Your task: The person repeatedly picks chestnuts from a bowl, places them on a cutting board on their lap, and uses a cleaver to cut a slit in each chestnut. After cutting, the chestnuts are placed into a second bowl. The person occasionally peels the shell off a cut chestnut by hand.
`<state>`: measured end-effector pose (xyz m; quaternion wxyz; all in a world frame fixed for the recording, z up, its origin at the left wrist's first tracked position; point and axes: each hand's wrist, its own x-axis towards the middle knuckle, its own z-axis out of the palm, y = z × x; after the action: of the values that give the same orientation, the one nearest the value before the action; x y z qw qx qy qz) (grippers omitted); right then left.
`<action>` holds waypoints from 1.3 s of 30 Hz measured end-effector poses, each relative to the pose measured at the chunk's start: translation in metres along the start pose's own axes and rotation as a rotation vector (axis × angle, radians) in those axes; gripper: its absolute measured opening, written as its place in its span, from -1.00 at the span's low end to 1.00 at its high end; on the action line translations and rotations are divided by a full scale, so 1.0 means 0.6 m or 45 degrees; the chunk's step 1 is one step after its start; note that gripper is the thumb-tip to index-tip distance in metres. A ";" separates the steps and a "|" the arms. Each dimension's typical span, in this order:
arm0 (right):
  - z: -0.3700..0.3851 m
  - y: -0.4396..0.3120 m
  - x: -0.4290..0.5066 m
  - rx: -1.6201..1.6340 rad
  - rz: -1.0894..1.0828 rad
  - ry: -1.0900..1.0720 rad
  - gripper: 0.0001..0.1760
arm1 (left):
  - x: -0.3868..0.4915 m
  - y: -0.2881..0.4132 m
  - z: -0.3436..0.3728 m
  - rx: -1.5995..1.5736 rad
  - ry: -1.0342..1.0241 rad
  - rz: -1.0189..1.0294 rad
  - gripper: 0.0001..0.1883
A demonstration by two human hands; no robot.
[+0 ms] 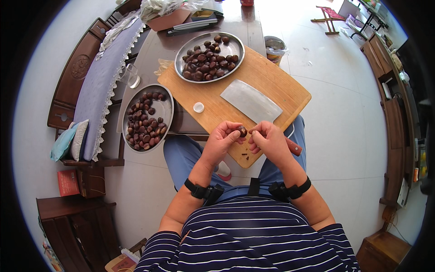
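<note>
Between the fingertips of my left hand (222, 139) is a brown chestnut (242, 131) with a pale patch on its shell. My right hand (270, 141) is close beside it, thumb and forefinger pinched together; whether they hold a bit of shell cannot be told. A cleaver (251, 102) lies flat on the wooden cutting board (289, 91), its reddish wooden handle partly hidden under my right hand. Small dark shell bits (245, 156) lie near the board's corner. One metal plate of chestnuts (235, 46) rests on the board's far part, another (171, 117) at the left.
A white bottle cap (198, 107) sits on the board. On the table (153, 56) are a glass cup (133, 81), a pink box (168, 22) and plastic bags. A lined bin (276, 47) stands beyond the table's right edge. A wooden bench (98, 78) runs along the left.
</note>
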<state>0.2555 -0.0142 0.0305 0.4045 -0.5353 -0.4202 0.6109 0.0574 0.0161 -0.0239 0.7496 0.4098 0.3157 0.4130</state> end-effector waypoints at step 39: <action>-0.005 0.048 -0.017 -0.770 -0.595 0.070 -0.83 | -0.104 0.213 -0.335 2.265 1.153 0.264 -0.63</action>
<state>0.2584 -0.0326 0.0062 0.3678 -0.5365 -0.6812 0.3359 -0.1802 0.0735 0.0028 -0.0598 0.6510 0.7279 0.2071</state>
